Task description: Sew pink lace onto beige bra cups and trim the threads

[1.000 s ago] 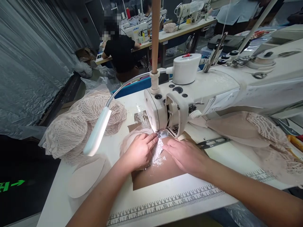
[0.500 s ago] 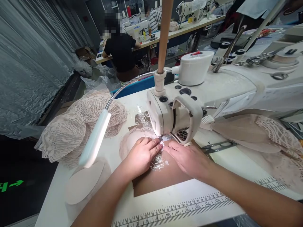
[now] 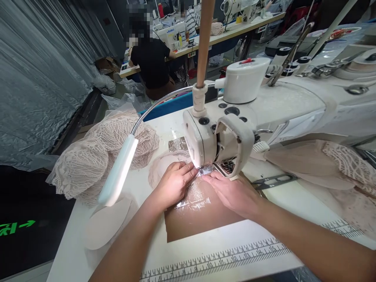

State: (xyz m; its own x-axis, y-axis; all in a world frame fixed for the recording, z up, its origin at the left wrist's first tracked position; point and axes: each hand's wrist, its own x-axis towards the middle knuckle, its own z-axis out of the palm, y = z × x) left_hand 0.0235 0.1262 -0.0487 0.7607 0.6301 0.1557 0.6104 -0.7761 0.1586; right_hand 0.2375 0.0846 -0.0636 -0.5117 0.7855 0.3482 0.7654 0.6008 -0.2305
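A white sewing machine [image 3: 202, 141] stands over the work, with its metal presser foot [image 3: 205, 170] low by the needle. Lace-edged beige fabric [image 3: 160, 168], shaped like a cup, lies to the left of the needle. My left hand [image 3: 175, 184] is closed on its near edge, fingertips close to the foot. On the other side, my right hand [image 3: 235, 192] has its fingers bent and pressed together just in front of the foot; what they hold is hidden. Beneath both hands is a brown sheet [image 3: 202, 219] with shiny clear tape [image 3: 195, 196].
Lace pieces [image 3: 88, 156] are piled at the left, near smooth oval pads [image 3: 107, 227]. A bendable lamp [image 3: 119, 172] arches over the table. More lace fabric [image 3: 308, 160] lies at the right. A printed ruler [image 3: 223, 260] runs along the front edge. A person [image 3: 151, 64] sits beyond.
My hands have parted slightly at the presser foot, exposing more of the foot and the tape. The white bit of material between my fingertips is less visible. The view has shifted a little.
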